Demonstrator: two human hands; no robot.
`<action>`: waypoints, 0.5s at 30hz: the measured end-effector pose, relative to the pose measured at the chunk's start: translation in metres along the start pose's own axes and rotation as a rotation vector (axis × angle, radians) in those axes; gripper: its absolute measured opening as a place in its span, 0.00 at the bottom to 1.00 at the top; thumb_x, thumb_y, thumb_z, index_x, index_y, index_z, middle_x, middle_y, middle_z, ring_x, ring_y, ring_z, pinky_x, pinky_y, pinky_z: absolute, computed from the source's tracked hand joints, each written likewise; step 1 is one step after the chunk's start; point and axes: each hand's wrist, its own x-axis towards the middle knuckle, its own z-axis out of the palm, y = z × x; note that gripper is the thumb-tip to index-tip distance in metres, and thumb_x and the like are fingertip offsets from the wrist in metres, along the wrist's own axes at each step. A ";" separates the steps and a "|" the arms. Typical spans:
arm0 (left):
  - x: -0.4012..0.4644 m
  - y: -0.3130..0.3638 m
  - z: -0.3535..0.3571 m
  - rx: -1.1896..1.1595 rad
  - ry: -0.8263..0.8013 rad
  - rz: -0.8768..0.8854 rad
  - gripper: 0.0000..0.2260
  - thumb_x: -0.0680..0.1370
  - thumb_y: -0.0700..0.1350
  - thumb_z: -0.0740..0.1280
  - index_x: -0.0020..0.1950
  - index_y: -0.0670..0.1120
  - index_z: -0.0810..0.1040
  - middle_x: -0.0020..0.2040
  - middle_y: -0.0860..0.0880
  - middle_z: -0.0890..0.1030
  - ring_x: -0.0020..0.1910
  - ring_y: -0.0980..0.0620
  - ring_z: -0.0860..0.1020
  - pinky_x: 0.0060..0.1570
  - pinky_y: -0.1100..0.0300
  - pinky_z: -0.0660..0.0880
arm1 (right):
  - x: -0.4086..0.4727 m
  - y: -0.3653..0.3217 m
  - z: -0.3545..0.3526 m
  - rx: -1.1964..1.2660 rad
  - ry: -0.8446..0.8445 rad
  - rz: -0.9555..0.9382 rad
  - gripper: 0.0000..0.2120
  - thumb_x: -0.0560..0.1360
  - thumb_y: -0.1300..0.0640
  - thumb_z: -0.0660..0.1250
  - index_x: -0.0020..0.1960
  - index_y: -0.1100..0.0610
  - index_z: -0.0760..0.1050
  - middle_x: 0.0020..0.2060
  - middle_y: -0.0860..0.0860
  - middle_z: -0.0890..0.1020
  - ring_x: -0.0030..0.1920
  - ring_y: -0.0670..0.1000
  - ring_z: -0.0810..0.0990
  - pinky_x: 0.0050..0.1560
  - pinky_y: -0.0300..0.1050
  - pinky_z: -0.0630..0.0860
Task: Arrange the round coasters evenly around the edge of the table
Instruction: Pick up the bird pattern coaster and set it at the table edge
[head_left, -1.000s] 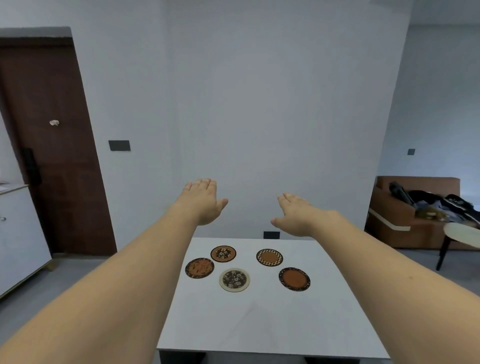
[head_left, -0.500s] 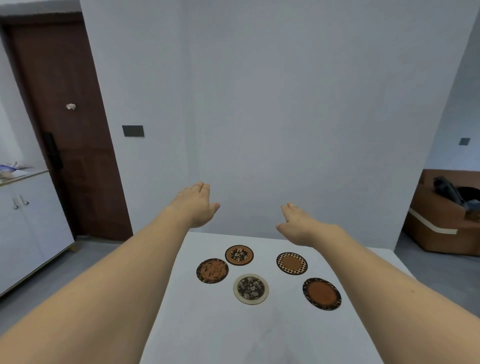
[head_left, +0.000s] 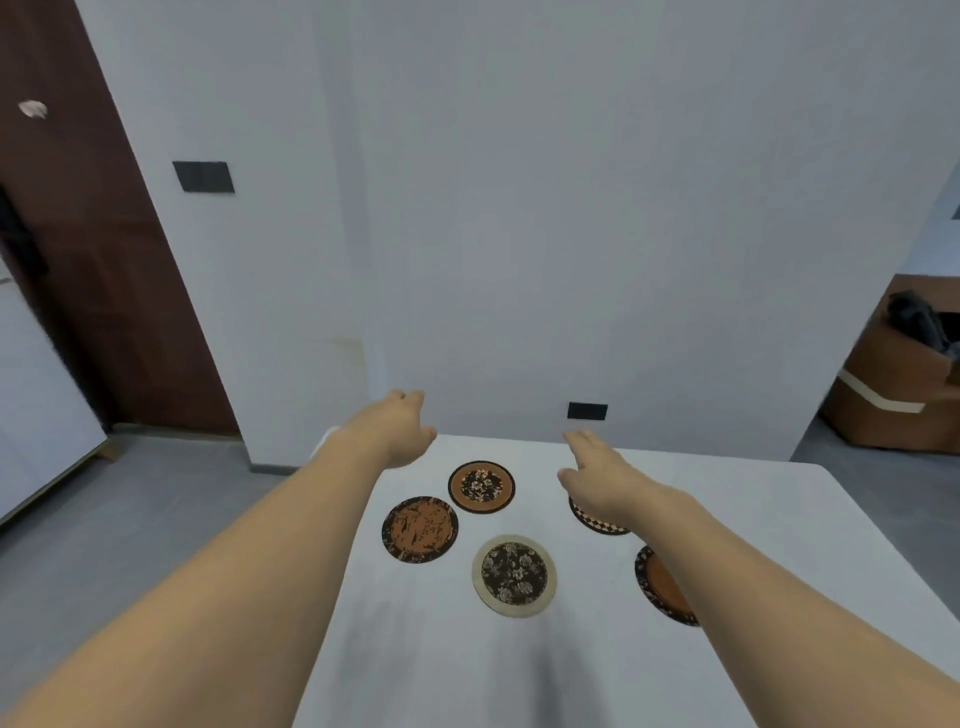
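Observation:
Several round coasters lie clustered on the white table (head_left: 779, 519). A brown floral coaster (head_left: 481, 487) sits farthest back, an orange-and-black coaster (head_left: 420, 529) to its left, and a cream-rimmed dark floral coaster (head_left: 514, 575) nearer me. My right arm partly hides a checkered coaster (head_left: 597, 522) and a black-rimmed orange coaster (head_left: 660, 587). My left hand (head_left: 397, 434) hovers over the table's far left corner, fingers extended, holding nothing. My right hand (head_left: 597, 475) hovers above the checkered coaster, fingers apart, empty.
A white wall with a dark outlet (head_left: 587, 411) stands just behind the table. A brown door (head_left: 78, 260) and white cabinet (head_left: 31, 405) are at left. A brown sofa (head_left: 904, 395) with dark items is at right. Grey floor surrounds the table.
The view has tilted down and closer to the table. Both hands have lowered toward the coasters; my right arm now covers parts of the checkered and orange coasters.

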 end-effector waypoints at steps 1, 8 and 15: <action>0.011 -0.006 0.006 -0.023 0.001 -0.022 0.28 0.81 0.52 0.57 0.79 0.46 0.52 0.79 0.44 0.57 0.75 0.41 0.62 0.71 0.47 0.63 | 0.014 0.003 0.003 0.029 0.007 -0.002 0.28 0.81 0.56 0.52 0.78 0.57 0.48 0.78 0.52 0.50 0.77 0.52 0.49 0.74 0.48 0.50; 0.097 -0.068 0.086 -0.215 -0.071 -0.179 0.28 0.80 0.50 0.61 0.78 0.44 0.58 0.77 0.44 0.63 0.73 0.43 0.65 0.68 0.50 0.66 | 0.112 -0.007 0.087 0.463 -0.052 0.117 0.25 0.80 0.60 0.55 0.76 0.55 0.56 0.75 0.53 0.61 0.73 0.55 0.62 0.63 0.45 0.63; 0.185 -0.148 0.218 -0.377 -0.174 -0.319 0.22 0.79 0.45 0.62 0.73 0.41 0.66 0.73 0.43 0.69 0.70 0.44 0.69 0.64 0.55 0.67 | 0.227 -0.006 0.215 0.765 -0.210 0.418 0.28 0.79 0.61 0.58 0.77 0.55 0.55 0.74 0.55 0.63 0.70 0.56 0.65 0.68 0.51 0.65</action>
